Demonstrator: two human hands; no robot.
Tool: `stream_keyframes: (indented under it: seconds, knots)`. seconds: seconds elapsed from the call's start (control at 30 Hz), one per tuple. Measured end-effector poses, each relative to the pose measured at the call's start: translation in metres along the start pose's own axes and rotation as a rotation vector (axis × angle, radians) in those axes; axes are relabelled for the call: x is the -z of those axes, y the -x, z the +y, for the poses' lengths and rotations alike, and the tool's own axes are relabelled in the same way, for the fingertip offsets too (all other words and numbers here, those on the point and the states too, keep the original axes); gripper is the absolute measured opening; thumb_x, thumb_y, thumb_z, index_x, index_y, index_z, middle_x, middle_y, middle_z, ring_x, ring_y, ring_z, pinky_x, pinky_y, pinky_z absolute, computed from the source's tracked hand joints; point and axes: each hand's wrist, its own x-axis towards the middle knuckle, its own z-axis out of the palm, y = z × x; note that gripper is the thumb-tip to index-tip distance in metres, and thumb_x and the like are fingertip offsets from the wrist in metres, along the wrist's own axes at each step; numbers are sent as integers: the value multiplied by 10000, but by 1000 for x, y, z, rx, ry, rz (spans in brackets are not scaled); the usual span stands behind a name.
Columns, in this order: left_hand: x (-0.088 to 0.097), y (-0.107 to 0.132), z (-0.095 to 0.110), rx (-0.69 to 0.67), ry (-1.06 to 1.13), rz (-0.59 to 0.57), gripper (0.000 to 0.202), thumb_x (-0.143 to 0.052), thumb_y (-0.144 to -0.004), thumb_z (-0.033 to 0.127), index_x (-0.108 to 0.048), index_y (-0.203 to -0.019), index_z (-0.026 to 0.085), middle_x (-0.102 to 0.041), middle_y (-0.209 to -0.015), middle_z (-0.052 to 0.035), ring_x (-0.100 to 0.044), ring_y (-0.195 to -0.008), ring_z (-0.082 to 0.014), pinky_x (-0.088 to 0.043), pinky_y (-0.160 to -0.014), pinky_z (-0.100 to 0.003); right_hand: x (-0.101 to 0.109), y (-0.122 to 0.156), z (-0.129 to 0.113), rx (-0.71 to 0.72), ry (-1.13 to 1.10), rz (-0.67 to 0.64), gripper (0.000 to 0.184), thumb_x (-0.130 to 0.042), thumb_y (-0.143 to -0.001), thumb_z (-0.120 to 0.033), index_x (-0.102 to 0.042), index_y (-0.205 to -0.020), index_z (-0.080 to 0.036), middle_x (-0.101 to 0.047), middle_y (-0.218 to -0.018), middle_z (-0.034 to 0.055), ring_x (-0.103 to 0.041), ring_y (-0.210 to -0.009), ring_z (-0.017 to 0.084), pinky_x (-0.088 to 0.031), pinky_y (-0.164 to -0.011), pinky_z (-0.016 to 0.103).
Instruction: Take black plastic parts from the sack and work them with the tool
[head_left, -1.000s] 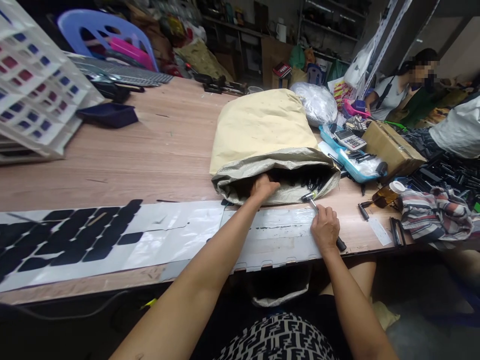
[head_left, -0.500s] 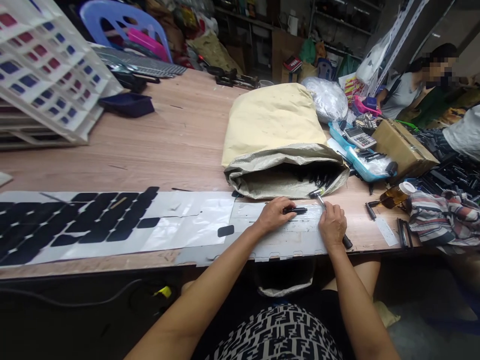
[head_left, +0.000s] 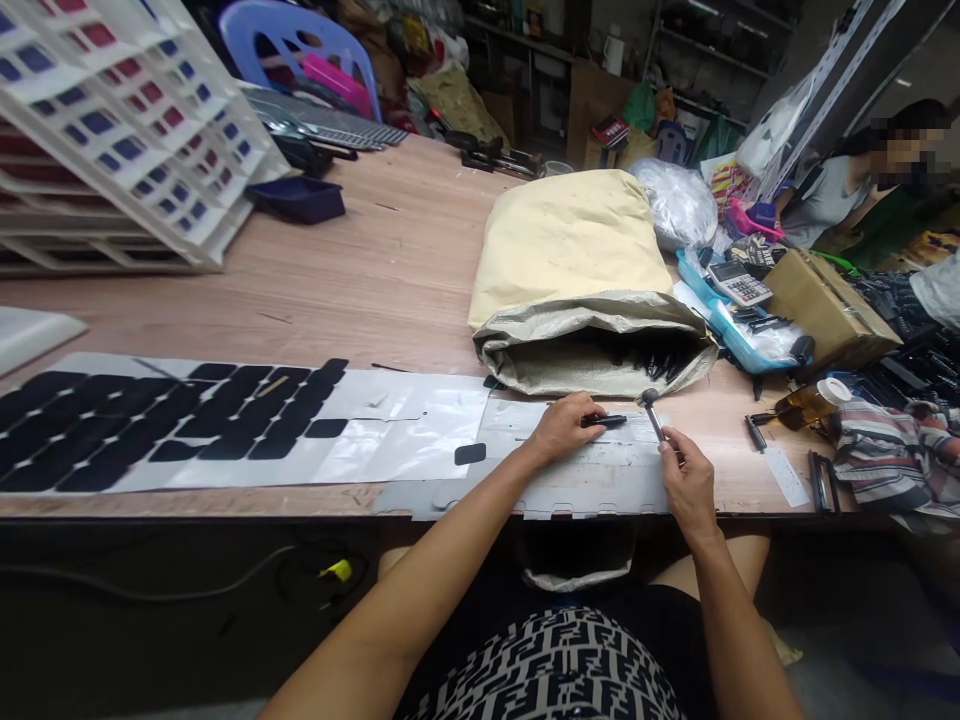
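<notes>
My left hand pinches a small black stick-shaped part flat against a grey metal plate at the table's near edge. My right hand is closed round the handle of a small hammer, whose metal head hovers just right of the black part. Directly behind both hands lies a beige sack on its side, its mouth open toward me with several black parts inside.
A long white sheet with black pads stretches left along the edge; one loose pad lies near my left wrist. White racks stand far left. A blue tray with a calculator, a cardboard box and a seated person are at right.
My left hand came out of the sack with a black part and set it on the plate. My right hand raised the hammer slightly beside it.
</notes>
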Motion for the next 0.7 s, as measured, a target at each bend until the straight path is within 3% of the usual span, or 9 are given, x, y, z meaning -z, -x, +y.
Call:
stream_keyframes:
  seconds: [0.2, 0.53, 0.7]
  knots:
    - [0, 0, 1, 39, 23, 3, 162, -702, -769, 248, -758, -919, 226, -601, -818, 2, -564, -757, -154, -409, -671, -272, -1, 12, -19, 63, -40, -40, 295, -521, -932, -301, -707, -1134, -191, -734, -1099, 93, -684, -1005, 211, -547, -886, 350]
    - [-1, -2, -2, 48, 46, 10, 175, -703, -749, 229, -756, -916, 228, -608, -826, 10, -575, -767, -148, -413, -670, -263, -5, 14, -24, 108, 35, -56, 291, -493, -943, -284, -701, -1125, -196, -730, -1088, 100, -681, -1024, 215, -544, -910, 352]
    - [-1, -3, -2, 50, 34, 4, 155, -707, -749, 229, -759, -894, 240, -612, -818, 8, -580, -780, -157, -420, -680, -265, -13, 19, -31, 137, 31, -126, 291, -475, -939, -252, -705, -1110, -204, -730, -1051, 87, -679, -994, 204, -531, -904, 336]
